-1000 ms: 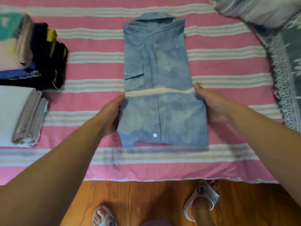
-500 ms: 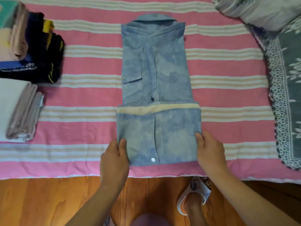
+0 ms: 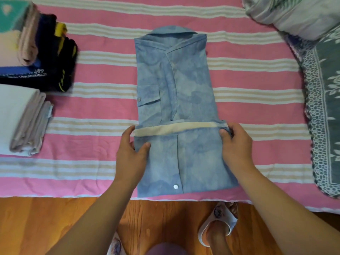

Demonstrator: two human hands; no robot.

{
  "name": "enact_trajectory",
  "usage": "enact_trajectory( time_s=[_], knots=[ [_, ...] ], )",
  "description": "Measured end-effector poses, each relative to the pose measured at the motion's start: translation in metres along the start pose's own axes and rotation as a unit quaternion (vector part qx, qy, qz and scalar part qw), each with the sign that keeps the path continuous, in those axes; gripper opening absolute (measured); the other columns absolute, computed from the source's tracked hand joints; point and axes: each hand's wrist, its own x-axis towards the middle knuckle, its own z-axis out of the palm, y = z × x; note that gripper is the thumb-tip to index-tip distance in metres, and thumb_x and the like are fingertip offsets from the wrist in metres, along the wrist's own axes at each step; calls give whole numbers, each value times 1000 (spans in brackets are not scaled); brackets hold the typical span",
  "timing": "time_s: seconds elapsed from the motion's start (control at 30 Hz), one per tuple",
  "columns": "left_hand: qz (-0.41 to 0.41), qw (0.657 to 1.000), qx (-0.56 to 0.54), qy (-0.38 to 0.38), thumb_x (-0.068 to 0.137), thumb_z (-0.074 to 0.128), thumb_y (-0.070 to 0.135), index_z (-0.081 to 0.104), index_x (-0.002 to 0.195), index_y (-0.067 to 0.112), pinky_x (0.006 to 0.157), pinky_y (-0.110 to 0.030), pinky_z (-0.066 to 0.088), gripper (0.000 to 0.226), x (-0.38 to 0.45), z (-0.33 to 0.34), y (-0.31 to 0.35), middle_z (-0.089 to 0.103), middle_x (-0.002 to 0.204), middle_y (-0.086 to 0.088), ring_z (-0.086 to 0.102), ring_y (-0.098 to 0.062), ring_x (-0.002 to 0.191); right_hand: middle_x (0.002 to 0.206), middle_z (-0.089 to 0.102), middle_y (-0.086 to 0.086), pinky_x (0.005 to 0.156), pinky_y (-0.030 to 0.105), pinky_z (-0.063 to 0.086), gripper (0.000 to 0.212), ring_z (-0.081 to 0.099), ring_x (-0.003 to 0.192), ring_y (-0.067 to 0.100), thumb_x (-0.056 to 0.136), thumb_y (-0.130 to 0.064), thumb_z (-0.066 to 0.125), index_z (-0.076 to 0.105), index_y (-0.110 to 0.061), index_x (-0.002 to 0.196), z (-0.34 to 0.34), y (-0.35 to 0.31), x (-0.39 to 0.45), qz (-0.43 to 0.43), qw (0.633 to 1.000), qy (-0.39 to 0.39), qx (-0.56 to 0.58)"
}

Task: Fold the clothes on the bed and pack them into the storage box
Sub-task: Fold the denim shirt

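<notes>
The bed [image 3: 92,74], under a pink sheet with cream stripes, fills the upper three quarters of the head view; the wooden floor [image 3: 46,223] runs along the bottom. At about 2 o'clock a grey patterned blanket [image 3: 325,107] curves down the bed's right side, with a pale pillow [image 3: 294,13] above it at 1 o'clock. At 9 to 10 o'clock sit folded clothes: a dark stack [image 3: 55,57] farther up, a white and beige stack [image 3: 24,120] nearer. The blue shirt [image 3: 176,85] lies flat in the middle of the bed, its long axis running from 12 to 6 o'clock, collar pointing to 12 o'clock, away from the person. Its lower part is folded up over itself, the cream hem forming a band across the body from 9 to 3 o'clock, and the folded edge lies at the near edge of the bed. The left hand [image 3: 131,155] grips the left end of that folded flap, thumb on top. The right hand [image 3: 236,146] pinches the right end of the band, fingers curled round the cloth. A sandalled foot [image 3: 219,225] stands on the floor at 5 o'clock.
</notes>
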Motion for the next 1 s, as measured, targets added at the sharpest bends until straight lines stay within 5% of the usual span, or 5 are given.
enact_trajectory(
  time_s=[0.23, 0.5, 0.63, 0.77, 1.0],
  knots=[
    [479, 774, 409, -73, 94, 65, 30, 58, 140, 19, 114, -55, 34, 48, -3, -8, -23, 43, 154, -18, 34, -41, 146, 125, 51, 13, 94, 47, 49, 38, 49, 113, 30, 91, -8, 67, 58, -8, 127, -7, 6, 3, -259, 942, -10, -214],
    [411, 626, 565, -345, 101, 11, 68, -22, 156, 41, 123, -48, -10, 69, 41, -34, -22, -28, 165, 0, -33, -23, 149, 166, 19, 3, 123, 44, 8, 67, 13, 154, 26, 101, -59, 25, 26, -25, 158, -29, 40, 13, -413, 751, -301, -419],
    [394, 710, 529, -245, 99, 34, 64, 7, 161, 42, 124, -56, 3, 71, 13, -27, -29, -8, 170, -4, -15, -34, 155, 168, 2, 7, 123, 52, 16, 75, 6, 152, 31, 96, -59, 45, 23, -24, 158, -23, 17, 12, -256, 883, -238, -313],
    [106, 981, 153, -50, 88, 77, 32, 40, 148, 30, 100, -23, 45, 70, -22, -18, -23, 42, 142, 4, 49, -14, 125, 155, 22, 2, 112, 34, 30, 82, 31, 135, 14, 91, -31, 70, 22, -24, 157, -13, 3, 12, -85, 974, -166, -126],
    [-61, 997, 44, 34, 92, 71, 22, 58, 109, 26, 78, -42, 57, 22, -45, -6, -29, 65, 98, 5, 65, -14, 89, 102, 64, -8, 67, 25, 44, 28, 64, 96, 20, 96, -21, 63, 56, -22, 123, -9, -2, -11, 69, 995, -76, -2]
  ],
)
